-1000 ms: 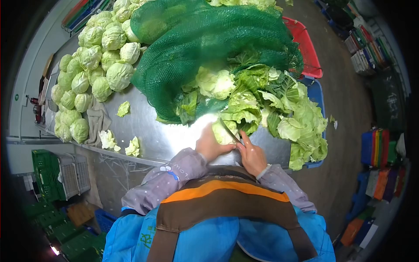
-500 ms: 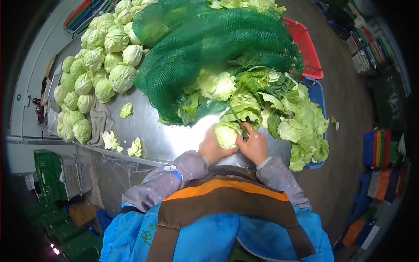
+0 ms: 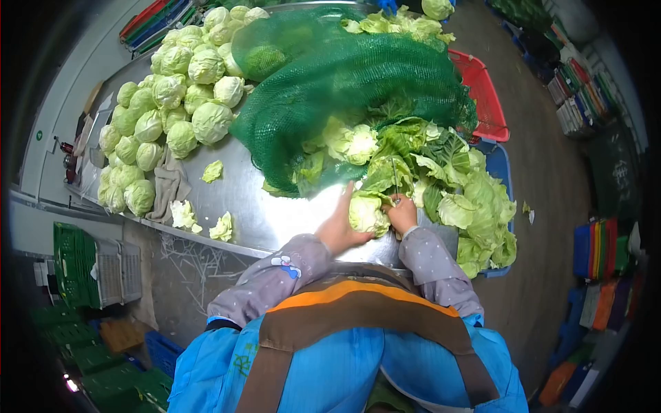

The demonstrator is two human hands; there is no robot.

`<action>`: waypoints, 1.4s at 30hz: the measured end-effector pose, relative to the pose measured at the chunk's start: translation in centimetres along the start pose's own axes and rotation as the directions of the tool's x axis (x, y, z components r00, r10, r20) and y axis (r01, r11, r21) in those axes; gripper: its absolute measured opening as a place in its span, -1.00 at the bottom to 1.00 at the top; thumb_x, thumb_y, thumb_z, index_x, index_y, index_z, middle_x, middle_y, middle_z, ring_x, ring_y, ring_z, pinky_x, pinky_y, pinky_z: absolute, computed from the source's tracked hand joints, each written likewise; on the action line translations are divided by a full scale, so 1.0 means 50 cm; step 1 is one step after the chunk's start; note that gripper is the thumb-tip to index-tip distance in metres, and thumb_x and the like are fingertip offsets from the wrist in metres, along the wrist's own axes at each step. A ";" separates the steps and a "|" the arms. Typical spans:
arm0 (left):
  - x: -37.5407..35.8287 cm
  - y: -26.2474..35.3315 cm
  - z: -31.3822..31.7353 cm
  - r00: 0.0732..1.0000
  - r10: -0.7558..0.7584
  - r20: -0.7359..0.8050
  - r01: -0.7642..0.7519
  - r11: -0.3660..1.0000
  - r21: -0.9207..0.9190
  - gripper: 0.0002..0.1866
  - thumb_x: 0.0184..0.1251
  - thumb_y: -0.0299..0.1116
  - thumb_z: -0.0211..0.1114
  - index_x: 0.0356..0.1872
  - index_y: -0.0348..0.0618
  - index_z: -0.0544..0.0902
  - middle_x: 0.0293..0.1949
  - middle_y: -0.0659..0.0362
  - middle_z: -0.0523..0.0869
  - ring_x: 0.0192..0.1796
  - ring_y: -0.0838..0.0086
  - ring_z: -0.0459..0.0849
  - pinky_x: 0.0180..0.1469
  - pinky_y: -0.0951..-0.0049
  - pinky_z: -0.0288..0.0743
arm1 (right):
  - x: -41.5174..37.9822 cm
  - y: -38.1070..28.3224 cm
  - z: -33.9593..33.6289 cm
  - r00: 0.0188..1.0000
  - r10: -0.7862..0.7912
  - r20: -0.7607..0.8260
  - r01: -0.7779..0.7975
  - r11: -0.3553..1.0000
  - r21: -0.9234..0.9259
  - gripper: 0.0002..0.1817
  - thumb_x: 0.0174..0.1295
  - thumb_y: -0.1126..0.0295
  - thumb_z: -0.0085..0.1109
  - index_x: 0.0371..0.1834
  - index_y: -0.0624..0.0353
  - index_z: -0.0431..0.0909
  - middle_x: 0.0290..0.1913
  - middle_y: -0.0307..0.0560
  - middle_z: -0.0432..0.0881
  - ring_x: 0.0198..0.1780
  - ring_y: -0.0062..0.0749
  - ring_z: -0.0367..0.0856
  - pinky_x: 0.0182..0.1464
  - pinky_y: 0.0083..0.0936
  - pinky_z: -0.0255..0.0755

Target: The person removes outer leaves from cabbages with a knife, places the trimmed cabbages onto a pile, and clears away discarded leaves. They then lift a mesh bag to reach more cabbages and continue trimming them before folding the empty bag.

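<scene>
My left hand (image 3: 340, 227) is wrapped round the left side of a pale green cabbage (image 3: 369, 215), thumb below it and fingers reaching up. Close against the cabbage's right side, my right hand (image 3: 401, 213) is closed on a knife (image 3: 396, 180) whose thin blade points away from me. Loose outer cabbage leaves (image 3: 475, 199) are heaped to the right. Just beyond my hands, a green mesh sack (image 3: 351, 82) lies across the steel table (image 3: 261, 220), with more cabbage at its near edge.
Many whole cabbages (image 3: 182, 103) are piled at the left, beside a grey cloth (image 3: 171, 186). Leaf scraps (image 3: 222, 227) lie along the near edge. A red crate (image 3: 482, 96) and a blue crate (image 3: 506, 165) stand at the right. A blue glove (image 3: 387, 5) shows at the far edge.
The knife has swung from over the cabbage to its right, upright in my right hand. My left fingers have spread upward. The view has shifted, and a blue glove and cabbage appear at the far edge.
</scene>
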State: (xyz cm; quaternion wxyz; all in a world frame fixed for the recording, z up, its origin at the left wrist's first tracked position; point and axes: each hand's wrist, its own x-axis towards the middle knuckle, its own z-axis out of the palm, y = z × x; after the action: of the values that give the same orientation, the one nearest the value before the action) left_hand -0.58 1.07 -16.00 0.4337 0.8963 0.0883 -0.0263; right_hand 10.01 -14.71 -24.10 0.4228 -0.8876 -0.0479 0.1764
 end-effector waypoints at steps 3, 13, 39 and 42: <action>-0.034 0.004 -0.048 0.982 -0.099 0.161 0.127 0.977 -0.171 0.25 -0.13 -0.08 0.51 0.45 -0.08 -0.27 0.28 -0.22 0.29 0.28 0.03 0.38 0.22 0.30 0.37 | -0.001 -0.026 -0.003 0.999 0.042 -0.030 -0.044 0.997 -0.068 -0.72 -0.09 0.41 0.39 -0.30 0.26 0.58 -0.47 0.05 0.66 -0.42 -0.23 0.63 -0.33 -0.39 0.45; -0.060 0.006 -0.056 0.896 -0.443 -0.026 0.433 0.887 -0.163 0.21 -0.21 -0.09 0.55 0.37 -0.39 -0.08 0.17 -0.16 0.41 0.19 0.12 0.47 0.24 0.30 0.35 | -0.092 -0.111 0.009 0.969 -0.242 -0.044 0.241 0.970 -0.035 -0.77 -0.03 0.47 0.27 -0.28 0.18 0.49 -0.51 0.16 0.61 -0.48 -0.09 0.63 -0.43 -0.30 0.43; 0.006 -0.024 -0.008 0.993 -0.111 0.049 0.121 0.932 -0.342 0.04 -0.19 -0.15 0.60 0.27 -0.39 0.15 0.12 -0.16 0.41 0.20 0.22 0.42 0.25 0.28 0.31 | -0.128 -0.101 -0.109 0.931 -0.343 0.125 0.363 0.904 -0.225 -0.47 0.35 0.09 -0.06 0.31 0.08 0.24 -0.62 0.03 0.53 -0.62 -0.10 0.52 -0.54 -0.23 0.34; 0.006 -0.035 0.000 0.989 -0.124 0.076 0.144 0.914 -0.379 0.03 -0.14 -0.15 0.58 0.28 -0.38 0.11 0.19 -0.19 0.29 0.25 0.10 0.33 0.29 0.27 0.24 | -0.139 -0.099 -0.109 0.893 -0.371 0.255 0.437 0.853 -0.287 -0.43 0.32 0.12 -0.03 0.34 0.12 0.19 -0.58 0.12 0.57 -0.53 0.06 0.57 -0.46 -0.15 0.39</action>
State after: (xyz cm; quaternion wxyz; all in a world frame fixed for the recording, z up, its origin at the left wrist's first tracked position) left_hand -0.62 2.15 -17.39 0.5998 0.7851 0.1421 -0.0608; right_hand 5.75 -17.18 -15.23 0.2859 -0.8953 -0.3037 0.1564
